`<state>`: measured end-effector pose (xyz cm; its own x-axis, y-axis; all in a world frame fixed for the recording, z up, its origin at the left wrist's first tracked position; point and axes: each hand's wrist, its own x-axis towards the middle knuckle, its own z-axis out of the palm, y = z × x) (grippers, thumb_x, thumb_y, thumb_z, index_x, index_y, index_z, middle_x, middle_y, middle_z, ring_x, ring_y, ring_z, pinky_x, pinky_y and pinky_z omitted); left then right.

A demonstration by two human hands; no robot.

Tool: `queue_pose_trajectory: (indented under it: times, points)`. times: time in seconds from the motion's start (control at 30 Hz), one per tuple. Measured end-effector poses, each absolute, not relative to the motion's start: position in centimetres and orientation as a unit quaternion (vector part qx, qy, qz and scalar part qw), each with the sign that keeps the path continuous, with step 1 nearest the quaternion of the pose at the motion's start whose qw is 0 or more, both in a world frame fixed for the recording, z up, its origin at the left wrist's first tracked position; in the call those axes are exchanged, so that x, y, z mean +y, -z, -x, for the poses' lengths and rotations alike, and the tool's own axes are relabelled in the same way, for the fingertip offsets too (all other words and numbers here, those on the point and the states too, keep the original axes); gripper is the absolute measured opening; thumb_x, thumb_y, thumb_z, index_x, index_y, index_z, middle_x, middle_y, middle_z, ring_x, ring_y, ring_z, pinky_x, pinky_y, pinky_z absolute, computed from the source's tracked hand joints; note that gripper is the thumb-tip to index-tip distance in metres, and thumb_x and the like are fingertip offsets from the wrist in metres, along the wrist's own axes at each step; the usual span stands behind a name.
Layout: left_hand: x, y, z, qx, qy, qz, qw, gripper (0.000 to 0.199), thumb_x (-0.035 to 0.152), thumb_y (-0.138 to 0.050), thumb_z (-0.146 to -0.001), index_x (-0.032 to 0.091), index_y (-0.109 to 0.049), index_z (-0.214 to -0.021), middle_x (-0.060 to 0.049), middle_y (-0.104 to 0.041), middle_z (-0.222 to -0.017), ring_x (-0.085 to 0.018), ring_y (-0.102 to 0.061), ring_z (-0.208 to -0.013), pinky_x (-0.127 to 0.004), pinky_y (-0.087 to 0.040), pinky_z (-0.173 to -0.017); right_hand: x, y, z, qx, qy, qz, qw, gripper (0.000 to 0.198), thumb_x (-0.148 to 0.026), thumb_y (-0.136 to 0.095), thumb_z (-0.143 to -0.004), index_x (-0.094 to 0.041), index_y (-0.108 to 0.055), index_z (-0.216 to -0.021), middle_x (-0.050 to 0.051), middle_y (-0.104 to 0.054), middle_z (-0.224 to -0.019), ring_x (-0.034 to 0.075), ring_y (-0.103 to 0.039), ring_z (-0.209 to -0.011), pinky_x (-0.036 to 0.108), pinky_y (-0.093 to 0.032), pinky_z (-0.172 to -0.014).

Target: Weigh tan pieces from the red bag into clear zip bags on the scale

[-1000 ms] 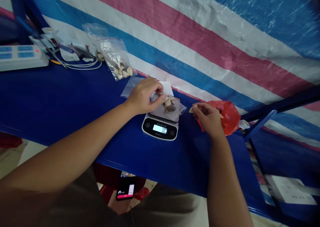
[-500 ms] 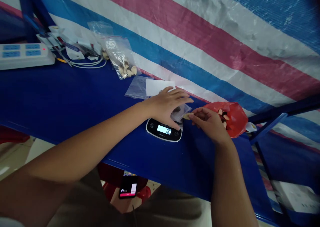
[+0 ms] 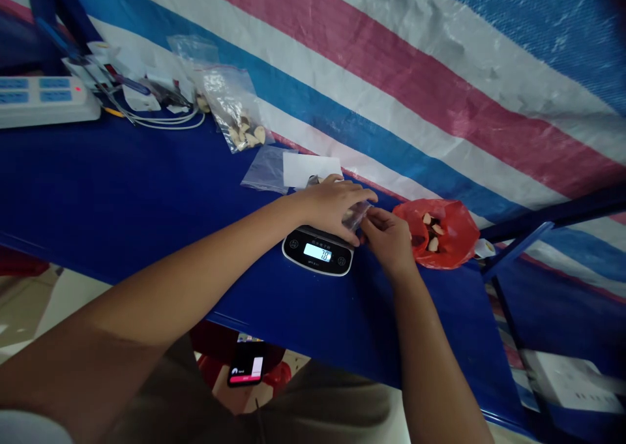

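Observation:
A digital kitchen scale [image 3: 317, 251] with a lit display reading about 7.8 lies on the blue table. Over its far part my left hand [image 3: 328, 206] arches, thumb and fingers curled around a small clear plastic bag [image 3: 356, 214]. My right hand [image 3: 387, 235] is closed, its fingertips pressed together at the right edge of this bag. Whatever lies between those fingertips is hidden. To the right of my right hand, a red plastic bag [image 3: 457, 235] stands open with several pale dried slices [image 3: 433, 243] inside.
A white card [image 3: 306, 168] and a flat clear bag [image 3: 267, 169] lie behind my left hand. Farther left are a zip bag of pale pieces [image 3: 237, 108], cables [image 3: 169, 123] and a power strip [image 3: 44, 102]. A striped tarp [image 3: 391, 72] hangs behind. Below the table edge is a phone [image 3: 247, 362].
My right hand has moved left to the small clear bag. The pale slice seen at its fingertips is now out of sight. My left hand has curled closer around the bag.

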<state>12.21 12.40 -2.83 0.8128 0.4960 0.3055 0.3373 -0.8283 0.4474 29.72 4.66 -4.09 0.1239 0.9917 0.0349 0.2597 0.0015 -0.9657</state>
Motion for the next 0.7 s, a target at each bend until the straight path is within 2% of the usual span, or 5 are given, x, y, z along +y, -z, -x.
queue_pose_trajectory:
  times: [0.27, 0.37, 0.47, 0.53, 0.7]
  points:
    - [11.5, 2.6, -11.1, 0.2, -0.269, -0.924, 0.184, 0.092, 0.059, -0.083, -0.063, 0.033, -0.046, -0.143, -0.01, -0.054, -0.145, -0.036, -0.046, -0.135, -0.053, -0.028, -0.115, 4.6, 3.3, -31.2, -0.548, -0.345, 0.612, 0.454, 0.028, -0.046, -0.075, -0.075, -0.019, -0.069, -0.077, 0.0, -0.066, -0.062, 0.01, -0.048, -0.039, 0.024, -0.034, -0.037]
    - [11.6, 1.6, -9.7, 0.197, -0.348, -0.895, 0.2, 0.071, 0.054, -0.077, -0.075, 0.029, -0.052, -0.136, -0.01, -0.059, -0.139, -0.031, -0.052, -0.13, -0.048, -0.038, -0.11, 4.5, 3.0, -31.9, -0.538, -0.316, 0.616, 0.48, 0.036, -0.051, -0.073, -0.079, -0.02, -0.062, -0.065, -0.004, -0.054, -0.049, 0.01, -0.041, -0.037, 0.024, -0.028, -0.036]
    - [13.3, 1.9, -7.7, 0.261, -0.475, -0.817, 0.199, 0.031, 0.043, -0.061, -0.092, 0.024, -0.059, -0.116, -0.007, -0.067, -0.118, -0.022, -0.064, -0.109, -0.04, -0.05, -0.095, 4.7, 3.6, -32.3, -0.532, -0.311, 0.615, 0.492, 0.045, -0.057, -0.069, -0.082, -0.023, -0.054, -0.058, -0.006, -0.038, -0.041, 0.01, -0.033, -0.037, 0.026, -0.023, -0.037]
    - [15.1, 3.2, -6.3, 0.328, -0.549, -0.75, 0.172, 0.017, 0.039, -0.058, -0.094, 0.022, -0.059, -0.097, -0.004, -0.068, -0.095, -0.018, -0.065, -0.089, -0.036, -0.052, -0.081, 4.8, 4.1, -32.4, -0.547, -0.29, 0.621, 0.481, 0.049, -0.06, -0.066, -0.084, -0.024, -0.05, -0.056, -0.006, -0.037, -0.043, 0.01, -0.032, -0.039, 0.027, -0.023, -0.039]
    - [18.3, 6.2, -4.2, 0.429, -0.616, -0.652, 0.104, 0.035, 0.038, -0.064, -0.088, 0.022, -0.042, -0.065, 0.004, -0.042, -0.057, -0.013, -0.049, -0.059, -0.031, -0.046, -0.061, 5.0, 4.7, -32.2, -0.554, -0.185, 0.651, 0.484, 0.05, -0.052, -0.065, -0.086, -0.025, -0.038, -0.054, -0.006, -0.035, -0.049, 0.011, -0.032, -0.046, 0.027, -0.026, -0.045]
